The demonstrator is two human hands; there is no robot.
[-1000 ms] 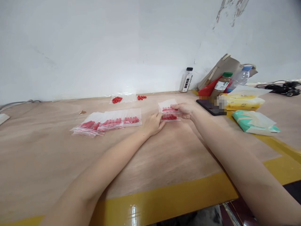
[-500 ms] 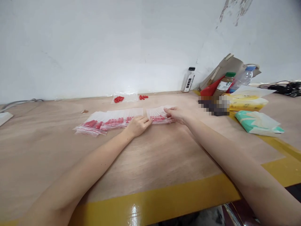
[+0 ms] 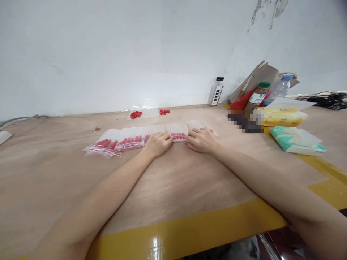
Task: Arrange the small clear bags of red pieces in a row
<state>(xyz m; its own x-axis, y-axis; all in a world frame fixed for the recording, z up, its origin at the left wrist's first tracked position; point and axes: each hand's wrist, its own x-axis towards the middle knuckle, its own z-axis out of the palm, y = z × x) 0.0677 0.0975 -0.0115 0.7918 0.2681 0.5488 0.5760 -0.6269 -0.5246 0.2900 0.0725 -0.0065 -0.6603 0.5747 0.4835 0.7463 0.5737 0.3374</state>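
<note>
Several small clear zip bags point(image 3: 130, 139) with red pieces inside lie in an overlapping row across the table. My left hand point(image 3: 158, 143) rests at the near edge of the row, its fingers closed on the left corner of one zip bag point(image 3: 176, 130). On that bag's right corner are the curled fingers of my right hand point(image 3: 200, 141). The forearm side of this hand partly covers another zip bag point(image 3: 196, 124) with red pieces at the row's right end. The fingertips' exact grip is hard to make out.
Behind the row lie a larger clear bag point(image 3: 143, 112) of red pieces and a loose red cluster point(image 3: 164, 112). A black-capped bottle point(image 3: 217, 92), a green-capped bottle point(image 3: 256, 97), a yellow tissue pack point(image 3: 282, 117) and a green tissue pack point(image 3: 295, 141) stand right. Yellow tape point(image 3: 189, 229) lines the front edge.
My right hand has let go of the rightmost bag, now set apart slightly to the right, and moved left and nearer to the adjoining bag's edge. My left hand stays nearly in place.
</note>
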